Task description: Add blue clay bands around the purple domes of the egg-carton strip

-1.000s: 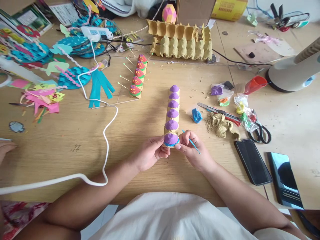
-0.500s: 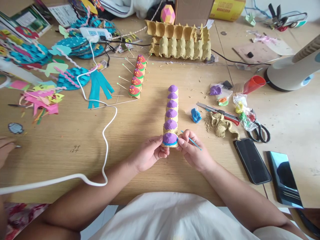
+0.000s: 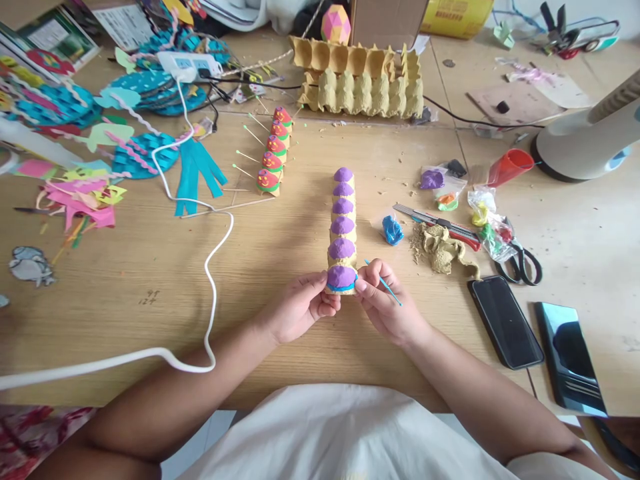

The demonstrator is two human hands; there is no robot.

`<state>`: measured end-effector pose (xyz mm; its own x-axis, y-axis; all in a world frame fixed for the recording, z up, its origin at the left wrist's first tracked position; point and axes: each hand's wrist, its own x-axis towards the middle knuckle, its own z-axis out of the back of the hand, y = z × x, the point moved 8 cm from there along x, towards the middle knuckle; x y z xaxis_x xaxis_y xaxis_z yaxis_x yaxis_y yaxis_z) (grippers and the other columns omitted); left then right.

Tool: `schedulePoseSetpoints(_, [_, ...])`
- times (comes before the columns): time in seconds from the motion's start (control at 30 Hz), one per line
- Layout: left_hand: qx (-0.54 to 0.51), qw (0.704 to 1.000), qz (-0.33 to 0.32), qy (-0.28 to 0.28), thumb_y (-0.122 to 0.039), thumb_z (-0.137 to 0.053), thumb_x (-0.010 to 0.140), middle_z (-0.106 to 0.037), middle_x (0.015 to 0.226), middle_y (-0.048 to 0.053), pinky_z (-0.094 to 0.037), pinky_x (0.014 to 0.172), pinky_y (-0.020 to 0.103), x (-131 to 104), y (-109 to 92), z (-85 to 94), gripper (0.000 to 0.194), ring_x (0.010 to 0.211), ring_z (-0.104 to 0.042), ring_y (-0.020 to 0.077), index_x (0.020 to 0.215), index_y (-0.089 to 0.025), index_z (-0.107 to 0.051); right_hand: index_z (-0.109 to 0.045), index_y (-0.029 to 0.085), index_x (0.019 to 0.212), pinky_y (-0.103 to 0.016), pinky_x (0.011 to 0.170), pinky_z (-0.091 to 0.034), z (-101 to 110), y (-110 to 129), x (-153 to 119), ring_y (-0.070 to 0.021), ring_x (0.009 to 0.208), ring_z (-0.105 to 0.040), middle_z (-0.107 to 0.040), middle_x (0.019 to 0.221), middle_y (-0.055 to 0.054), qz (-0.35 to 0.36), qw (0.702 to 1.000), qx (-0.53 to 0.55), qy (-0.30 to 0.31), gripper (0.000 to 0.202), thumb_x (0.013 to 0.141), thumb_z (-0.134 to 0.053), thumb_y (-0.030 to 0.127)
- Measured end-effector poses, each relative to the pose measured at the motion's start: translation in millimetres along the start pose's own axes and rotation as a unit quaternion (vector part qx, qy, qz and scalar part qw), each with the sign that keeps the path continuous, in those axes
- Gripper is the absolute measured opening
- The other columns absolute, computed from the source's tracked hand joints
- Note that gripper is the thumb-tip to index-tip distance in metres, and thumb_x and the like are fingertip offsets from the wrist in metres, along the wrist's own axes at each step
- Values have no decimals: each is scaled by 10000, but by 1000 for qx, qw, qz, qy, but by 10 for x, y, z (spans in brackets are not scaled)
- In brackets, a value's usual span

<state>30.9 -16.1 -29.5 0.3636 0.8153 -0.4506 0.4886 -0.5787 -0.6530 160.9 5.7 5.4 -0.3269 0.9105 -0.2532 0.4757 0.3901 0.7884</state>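
Note:
A strip of egg carton with several humps topped in purple clay runs away from me. Along the base of its nearest hump lies a band of blue clay. My left hand pinches the near end of the strip from the left. On the other side, my right hand presses its thumb at the right end of the blue band, and a thin blue modelling stick is held among its fingers. A lump of blue clay in clear wrap lies beyond the right hand.
A decorated caterpillar strip with pins stands at back left. A white cable crosses the table at left. To the right are a utility knife, carton scraps, scissors and a phone. Egg cartons stand behind.
Another person's hand at the left edge has left the view, showing more of a grey-white paper cutout there. My hands stay nearly still; the blue stick has tilted slightly.

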Motion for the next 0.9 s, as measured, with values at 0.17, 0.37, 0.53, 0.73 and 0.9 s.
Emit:
schedulePoseSetpoints(0.17, [4, 1000, 0, 8, -467, -708, 903, -649, 704, -7, -503, 580, 168, 1, -3, -11, 318, 655, -644, 94, 799, -167, -692, -460, 224, 751, -275, 687, -344, -15, -16, -8, -117, 700, -461, -533, 728, 62, -2, 1000, 12, 14, 430, 778, -875, 333])
schedulePoseSetpoints(0.37, [-5, 1000, -2, 5, -382, -646, 953, -660, 703, -5, -486, 606, 165, -16, -22, -33, 294, 664, -642, 91, 806, -131, -695, -444, 220, 736, -271, 673, -334, 6, -22, -8, -111, 691, -439, -503, 733, 63, 1, 1000, -9, 6, 461, 760, -893, 323])
schedulePoseSetpoints(0.53, [-3, 1000, 5, -12, -367, -643, 956, -661, 693, 3, -493, 605, 175, -14, -18, -19, 294, 657, -642, 99, 794, -127, -696, -437, 229, 750, -279, 676, -358, -8, -8, -11, -120, 691, -442, -490, 731, 59, 0, 1000, -16, 11, 461, 768, -881, 355])
schedulePoseSetpoints(0.73, [3, 1000, -3, -16, -393, -649, 953, -662, 693, 7, -480, 598, 172, -14, -30, -21, 328, 646, -640, 94, 791, -119, -724, -451, 236, 798, -278, 718, -390, -24, -12, -21, -128, 756, -483, -532, 813, 45, 14, 999, -25, 27, 435, 775, -877, 316])
schedulePoseSetpoints(0.9, [0, 1000, -5, -12, -535, -841, 749, -701, 717, 50, -529, 575, 184, -13, -11, -33, 424, 639, -649, 110, 777, -124, -741, -426, 240, 796, -267, 687, -376, -21, -7, -46, -124, 729, -432, -476, 785, 55, 34, 997, -66, 7, 451, 773, -875, 278])
